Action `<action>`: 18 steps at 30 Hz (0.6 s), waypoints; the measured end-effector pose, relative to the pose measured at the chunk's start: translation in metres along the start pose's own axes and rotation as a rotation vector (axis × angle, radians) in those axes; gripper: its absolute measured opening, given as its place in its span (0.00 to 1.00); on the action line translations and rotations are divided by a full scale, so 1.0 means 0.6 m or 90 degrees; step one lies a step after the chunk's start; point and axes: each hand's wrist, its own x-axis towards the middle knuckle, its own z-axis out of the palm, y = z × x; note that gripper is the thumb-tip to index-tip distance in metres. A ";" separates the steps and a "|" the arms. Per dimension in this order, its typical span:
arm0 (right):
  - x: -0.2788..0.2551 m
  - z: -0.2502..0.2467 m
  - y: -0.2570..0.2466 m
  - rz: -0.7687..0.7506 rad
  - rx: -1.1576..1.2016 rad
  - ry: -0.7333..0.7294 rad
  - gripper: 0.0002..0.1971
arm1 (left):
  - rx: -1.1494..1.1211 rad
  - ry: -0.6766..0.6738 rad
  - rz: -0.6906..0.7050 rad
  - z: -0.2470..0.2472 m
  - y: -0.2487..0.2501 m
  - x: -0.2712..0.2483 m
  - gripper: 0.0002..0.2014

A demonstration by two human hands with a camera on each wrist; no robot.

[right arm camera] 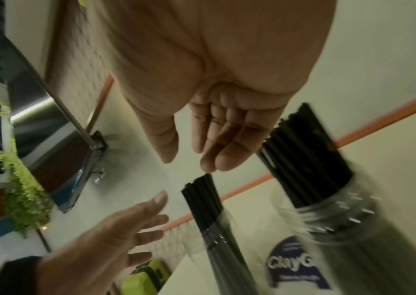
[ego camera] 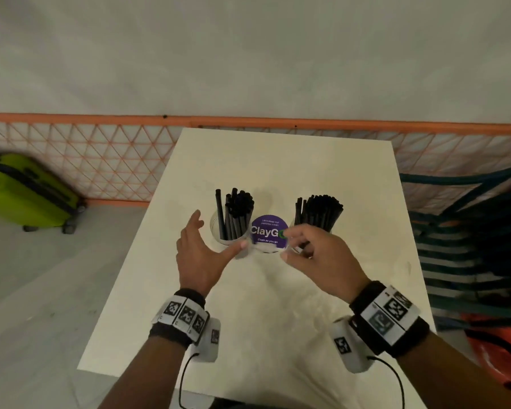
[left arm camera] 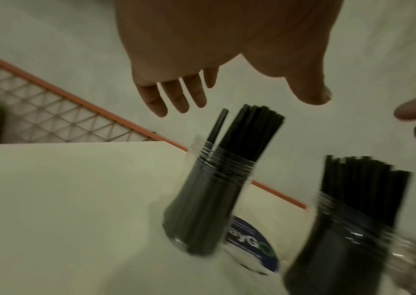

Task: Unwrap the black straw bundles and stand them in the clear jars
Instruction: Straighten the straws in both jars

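Two clear jars stand side by side on the white table (ego camera: 278, 305), each holding upright black straws. The left jar (ego camera: 219, 228) (left arm camera: 202, 209) has loosely leaning straws (ego camera: 236, 208); the right jar (ego camera: 295, 224) (right arm camera: 353, 229) is packed with straws (ego camera: 319, 211). My left hand (ego camera: 204, 246) hovers just left of the left jar, its fingers (left arm camera: 176, 95) spread and straight, holding nothing. My right hand (ego camera: 289, 245) hovers in front of the right jar, its fingers (right arm camera: 227, 149) loosely curled and empty. No wrapper shows in any view.
A round purple "ClayGo" sign (ego camera: 267, 231) stands between the jars. Behind the table runs an orange mesh fence (ego camera: 101, 160). A lime-green suitcase (ego camera: 21, 193) sits on the floor at left, and stacked dark chairs (ego camera: 469, 246) crowd the right side.
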 end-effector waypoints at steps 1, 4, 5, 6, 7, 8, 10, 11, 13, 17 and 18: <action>0.021 0.009 -0.017 -0.005 -0.001 -0.010 0.22 | 0.020 -0.015 0.003 -0.003 -0.004 0.020 0.61; 0.083 0.042 -0.056 -0.028 -0.046 -0.019 0.35 | 0.080 -0.090 0.021 0.004 -0.018 0.074 0.67; 0.102 0.054 -0.064 -0.025 -0.070 -0.021 0.38 | 0.095 -0.115 0.039 0.009 -0.020 0.088 0.68; 0.121 0.064 -0.070 -0.016 -0.090 -0.025 0.40 | 0.106 -0.132 0.062 0.015 -0.019 0.101 0.67; 0.136 0.074 -0.073 -0.001 -0.106 -0.032 0.41 | 0.108 -0.143 0.087 0.022 -0.018 0.112 0.65; 0.149 0.083 -0.075 0.016 -0.121 -0.040 0.43 | 0.100 -0.144 0.117 0.029 -0.016 0.119 0.61; 0.172 0.095 -0.075 0.040 -0.140 -0.042 0.44 | 0.073 -0.132 0.171 0.041 -0.009 0.130 0.53; 0.181 0.100 -0.074 0.048 -0.140 -0.039 0.43 | 0.065 -0.130 0.190 0.046 -0.006 0.136 0.49; 0.194 0.107 -0.070 0.054 -0.133 -0.036 0.38 | 0.067 -0.135 0.212 0.053 -0.005 0.145 0.43; 0.209 0.115 -0.062 0.043 -0.132 -0.041 0.32 | 0.064 -0.103 0.279 0.057 0.001 0.155 0.39; 0.210 0.116 -0.061 0.041 -0.134 -0.042 0.31 | 0.048 -0.091 0.298 0.055 0.006 0.156 0.36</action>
